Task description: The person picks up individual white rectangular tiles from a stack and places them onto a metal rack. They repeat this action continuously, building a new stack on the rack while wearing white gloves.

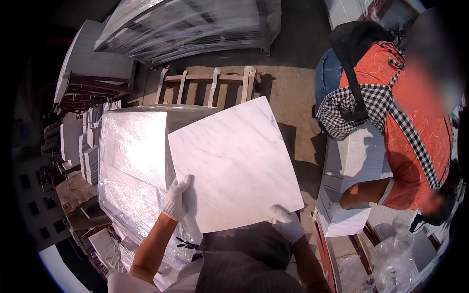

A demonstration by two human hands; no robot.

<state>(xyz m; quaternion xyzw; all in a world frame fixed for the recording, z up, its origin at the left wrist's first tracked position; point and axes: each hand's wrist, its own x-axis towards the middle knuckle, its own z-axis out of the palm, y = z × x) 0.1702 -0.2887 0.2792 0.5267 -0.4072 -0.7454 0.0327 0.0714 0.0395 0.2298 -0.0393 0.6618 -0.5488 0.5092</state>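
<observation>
A square white marble tile (234, 161) with faint grey veins is held tilted in front of my body. At its left edge, my left hand (177, 198) in a white knit glove grips it, thumb on the face and the other fingers hidden behind. My gloved right hand (286, 223) holds the tile at its lower right corner, with most of its fingers out of sight. Just left of the tile stands a stack wrapped in shiny clear film (132, 151), partly covered by it.
To the right, a co-worker in an orange top and checked apron (361, 105) leans over a stack of white tiles (354, 156). Film-wrapped crates (205, 31) stand beyond a wooden pallet (215, 85). Crumpled clear film (395, 249) lies at lower right. More tile stacks (88, 146) line the left.
</observation>
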